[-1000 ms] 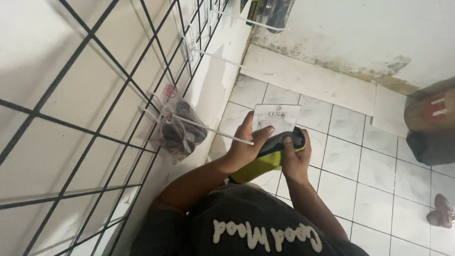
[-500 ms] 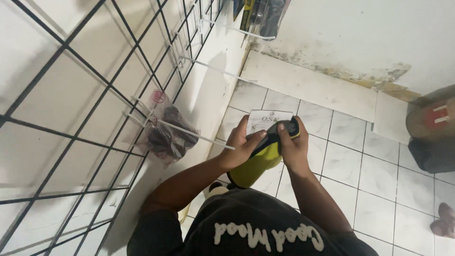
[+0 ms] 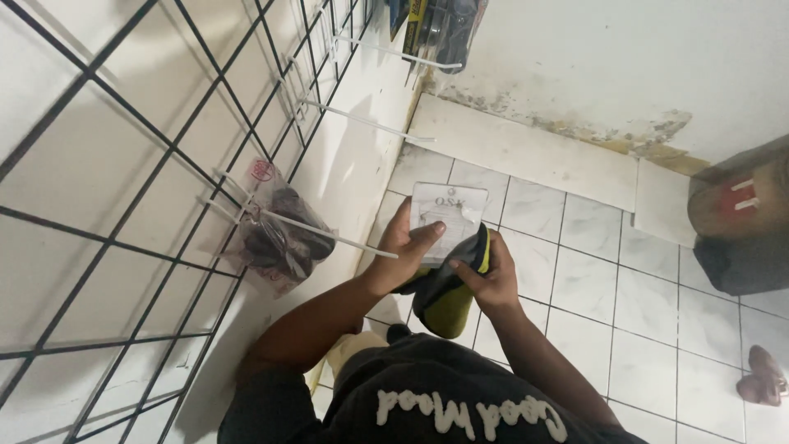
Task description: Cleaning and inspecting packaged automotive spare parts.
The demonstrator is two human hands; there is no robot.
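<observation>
Both of my hands hold one packaged item point(image 3: 448, 247) above the tiled floor: a black and yellow-green piece in clear wrap with a white header card on top. My left hand point(image 3: 404, 247) grips its left side, thumb lying across the card. My right hand point(image 3: 485, 275) clasps the dark lower part from the right. The item hangs just to the right of a long white peg hook point(image 3: 329, 232) that sticks out from the black wire grid panel point(image 3: 123, 164).
A clear bag with dark goods point(image 3: 279, 234) hangs on the peg by my left arm. More white pegs point(image 3: 362, 122) jut out higher up, one carrying packaged goods point(image 3: 440, 25). A brown box and dark bag point(image 3: 740, 222) stand at the right wall; a sandal point(image 3: 760, 378) lies on the tiles.
The view has tilted and the hands sit lower in it. The packaged item has turned a little, so its white card now stands up above my left thumb. Both hands keep their hold.
</observation>
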